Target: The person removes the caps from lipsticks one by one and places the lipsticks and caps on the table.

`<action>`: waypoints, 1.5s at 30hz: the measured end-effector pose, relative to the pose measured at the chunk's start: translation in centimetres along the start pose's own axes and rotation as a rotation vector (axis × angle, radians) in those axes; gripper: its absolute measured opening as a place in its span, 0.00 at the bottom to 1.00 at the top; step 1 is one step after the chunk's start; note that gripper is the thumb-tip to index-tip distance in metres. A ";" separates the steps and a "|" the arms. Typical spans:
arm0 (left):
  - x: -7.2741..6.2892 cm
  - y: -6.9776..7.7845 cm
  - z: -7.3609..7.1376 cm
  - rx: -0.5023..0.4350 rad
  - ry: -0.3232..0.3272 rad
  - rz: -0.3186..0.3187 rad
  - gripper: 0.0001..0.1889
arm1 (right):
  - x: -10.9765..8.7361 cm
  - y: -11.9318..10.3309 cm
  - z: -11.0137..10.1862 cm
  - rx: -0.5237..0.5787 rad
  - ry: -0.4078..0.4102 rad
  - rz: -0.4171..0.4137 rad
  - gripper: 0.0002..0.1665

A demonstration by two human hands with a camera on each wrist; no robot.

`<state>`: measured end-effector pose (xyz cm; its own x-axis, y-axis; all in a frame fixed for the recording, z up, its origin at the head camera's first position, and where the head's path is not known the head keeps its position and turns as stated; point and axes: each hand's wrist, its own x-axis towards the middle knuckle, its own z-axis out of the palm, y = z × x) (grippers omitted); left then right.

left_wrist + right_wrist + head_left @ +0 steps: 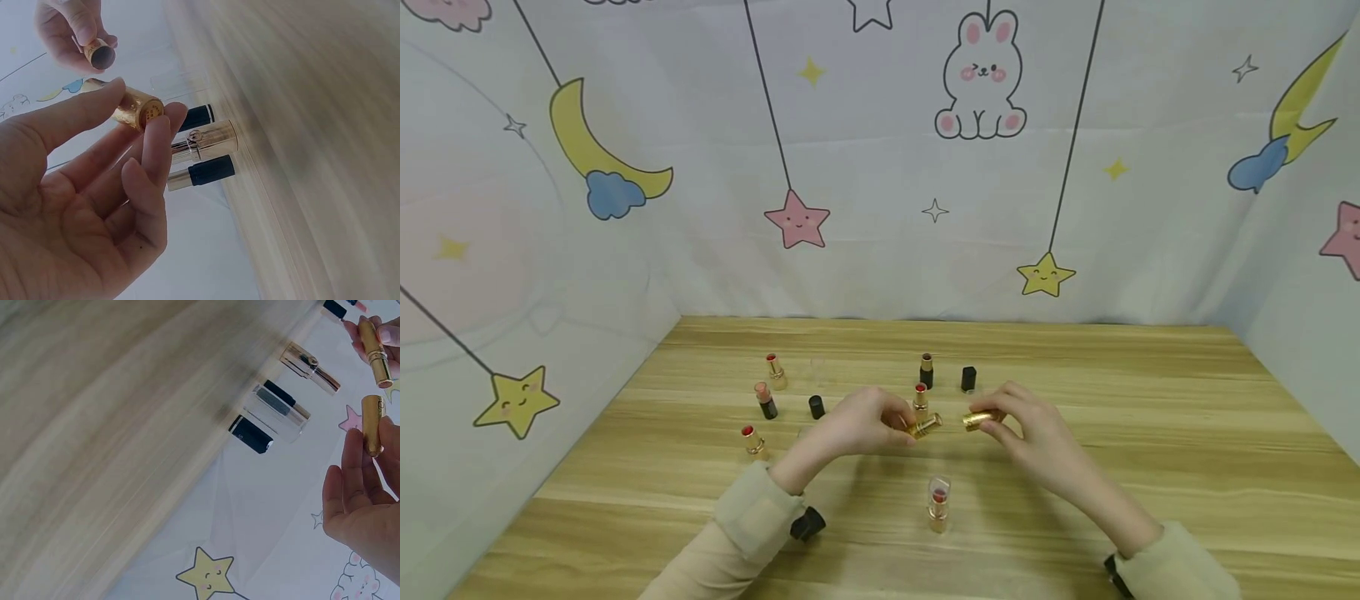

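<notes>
Over the middle of the table, my left hand pinches a gold lipstick tube between thumb and fingers. Its uncovered end points toward my right hand. That hand pinches a gold lipstick cap, whose open end shows in the left wrist view. A small gap separates tube and cap. Just behind the tube stands a red lipstick with a gold base. Nearer the front, another red lipstick stands upright with a clear cap over it.
At the back stand a dark lipstick and a black cap. Several open lipsticks stand to the left, among them a peach one, beside another black cap. A clear cap shows in the right wrist view.
</notes>
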<state>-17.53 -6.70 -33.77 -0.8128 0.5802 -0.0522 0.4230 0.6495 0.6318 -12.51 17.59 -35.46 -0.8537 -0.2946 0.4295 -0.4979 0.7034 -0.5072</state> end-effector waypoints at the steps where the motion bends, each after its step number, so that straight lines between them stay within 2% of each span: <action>1: 0.0 0.0 0.0 -0.005 0.000 -0.012 0.08 | 0.0 0.0 0.0 -0.003 -0.002 -0.003 0.13; 9: 0.2 -0.1 0.2 -0.005 0.002 -0.076 0.07 | 0.0 0.5 0.2 -0.004 -0.026 -0.034 0.12; 20: 0.9 0.1 0.8 0.053 -0.025 -0.058 0.11 | 0.0 0.9 0.4 -0.127 -0.066 -0.086 0.11; 26: 1.3 0.1 1.1 0.071 -0.026 -0.041 0.12 | 0.2 1.3 0.8 -0.257 -0.045 -0.218 0.10; 29: 1.5 0.0 1.3 0.082 -0.030 -0.027 0.12 | 0.3 1.3 1.1 -0.309 -0.051 -0.254 0.09; 37: 1.9 0.1 1.6 0.121 -0.051 -0.030 0.12 | 0.3 0.7 1.3 -0.365 -0.134 -0.198 0.06; 45: 2.0 0.3 1.8 0.145 -0.071 -0.025 0.13 | 0.3 0.4 1.5 -0.391 -0.185 -0.185 0.04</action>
<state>-18.25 -4.44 -35.10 -0.7956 0.5928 -0.1249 0.4603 0.7255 0.5116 -13.23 16.79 -36.68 -0.7863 -0.5237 0.3277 -0.5800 0.8085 -0.0998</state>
